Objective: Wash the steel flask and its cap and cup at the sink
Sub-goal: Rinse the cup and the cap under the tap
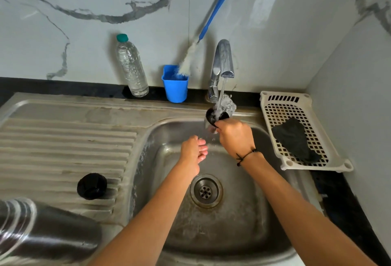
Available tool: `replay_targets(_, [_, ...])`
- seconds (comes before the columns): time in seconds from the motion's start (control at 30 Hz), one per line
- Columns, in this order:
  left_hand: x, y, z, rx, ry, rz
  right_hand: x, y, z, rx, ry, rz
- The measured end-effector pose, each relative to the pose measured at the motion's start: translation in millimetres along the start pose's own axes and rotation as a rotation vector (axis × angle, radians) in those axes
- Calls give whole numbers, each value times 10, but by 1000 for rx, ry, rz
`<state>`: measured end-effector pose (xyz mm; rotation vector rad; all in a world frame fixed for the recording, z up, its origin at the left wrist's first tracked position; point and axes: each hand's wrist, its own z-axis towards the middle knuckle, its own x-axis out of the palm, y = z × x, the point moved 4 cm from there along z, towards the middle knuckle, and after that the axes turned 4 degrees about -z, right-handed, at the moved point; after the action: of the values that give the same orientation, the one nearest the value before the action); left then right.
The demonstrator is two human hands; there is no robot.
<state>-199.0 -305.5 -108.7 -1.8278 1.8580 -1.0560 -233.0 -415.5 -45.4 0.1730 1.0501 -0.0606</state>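
Note:
My right hand (233, 136) holds the flask's cup (213, 115), dark inside, tilted under the running tap (224, 62); water splashes over its rim. Just below and to the left, my left hand (193, 152) is open under the falling water, fingers loosely curled and holding nothing. The black cap (92, 186) rests on the ribbed draining board (63, 149). At the bottom left the steel flask (42, 227) lies on its side on the draining board's near edge.
The sink basin (243, 212) has a drain (206, 190) below my hands. Against the wall stand a plastic water bottle (131, 66) and a blue holder (175, 85) with a bottle brush (203, 33). A white basket (296, 105) with a dark cloth (296, 138) sits at the right.

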Motion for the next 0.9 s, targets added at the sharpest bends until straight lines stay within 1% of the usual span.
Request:
replay_targets(0.1, [-5,-2,39,10,-13,10,-37,30,14,-43,-109,9])
replay_targets(0.2, [-11,12,54,2,-30,9,-49,71,26,-100,-96,5])
replay_targets(0.3, [-23,10,87,9,-26,2,-10,54,13,-91,-119,-3])
replay_targets(0.43, [-19,26,95,-22,-45,6,55,35,-22,-121,-59,-31])
replay_targets(0.5, [-16,22,110,-23,-29,-19,41,34,-26,-142,-101,-21])
replay_targets(0.67, [-45,97,129,-30,-41,-3,39,57,-72,-184,-116,-25])
replay_targets(0.83, [-64,127,140,-33,-53,28,44,23,-69,-168,-122,-28])
replay_targets(0.9, [-58,130,152,-33,-39,20,20,19,-84,-172,-170,-18])
